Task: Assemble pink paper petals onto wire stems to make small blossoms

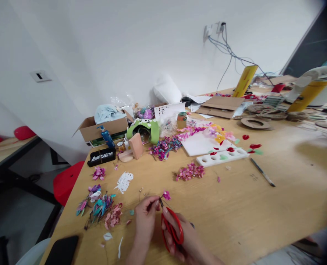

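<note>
My left hand (146,217) is closed in a pinch at the thin stem of a small magenta artificial flower (166,195), whose head sticks out past the fingertips. Red-handled scissors (180,225) are held in my right hand (189,237), fingers through the loops. Their dark blades point up and touch the spot by my left fingertips, just below the flower; whether they are apart is too small to tell. Beyond my hands lies a pile of pink flowers (190,172). To the left are white paper-like strips (124,182) and bunches of blue-green (102,206) and salmon-pink petals (114,215).
A black phone (61,251) lies at the near left corner. Behind stand a black tray (102,157), a blue pump bottle (106,137), a wooden block (136,145) and a cardboard box (116,127). A white holed rack (222,157) and a brush (262,172) are to the right.
</note>
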Motion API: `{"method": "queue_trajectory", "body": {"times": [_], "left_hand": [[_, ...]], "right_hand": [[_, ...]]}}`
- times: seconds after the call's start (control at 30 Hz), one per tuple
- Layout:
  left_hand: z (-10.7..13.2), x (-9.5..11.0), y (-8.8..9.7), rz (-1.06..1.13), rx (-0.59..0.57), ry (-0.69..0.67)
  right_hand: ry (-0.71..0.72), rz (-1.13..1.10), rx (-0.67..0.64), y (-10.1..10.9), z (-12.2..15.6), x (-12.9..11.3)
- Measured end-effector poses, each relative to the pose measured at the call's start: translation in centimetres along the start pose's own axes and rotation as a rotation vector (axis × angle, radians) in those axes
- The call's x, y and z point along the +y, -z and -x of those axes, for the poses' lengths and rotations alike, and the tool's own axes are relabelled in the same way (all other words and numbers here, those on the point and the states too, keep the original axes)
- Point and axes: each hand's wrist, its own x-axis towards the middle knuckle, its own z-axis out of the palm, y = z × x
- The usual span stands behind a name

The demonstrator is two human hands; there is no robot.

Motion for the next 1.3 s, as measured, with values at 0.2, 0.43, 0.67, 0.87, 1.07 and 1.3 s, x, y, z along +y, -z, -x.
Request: {"method": "queue_trajectory", "body": {"times": [0.2, 0.43, 0.67, 0.87, 1.07, 1.3], "left_hand": [[0.0, 0.2, -0.1, 0.012, 0.001, 0.013], [0.0, 0.3, -0.1, 0.012, 0.0, 0.014], [-0.1, 0.4, -0.1, 0.06, 0.008, 0.029], [-0.5, 0.8, 0.4, 0.363, 0.045, 0.201], [-0.9, 1.3, 1.3, 0.747, 0.014, 0.379], [-0.2, 1.3, 1.5, 0.765, -0.222, 0.342]], "right_hand": [[-0.01, 0.01, -0.007, -0.1, 0.0, 0.0], [0.027, -0.005, -0.029, 0.1, -0.2, 0.3], [0.072, -0.026, -0.001, -0.3, 0.0, 0.4], [0.027, 0.038, 0.034, -0.2, -0.1, 0.7], [0.208, 0.565, 0.034, 2.5, 0.9, 1.0], [0.495, 1.417, 0.458, 10.6, 2.9, -1.6]]}}
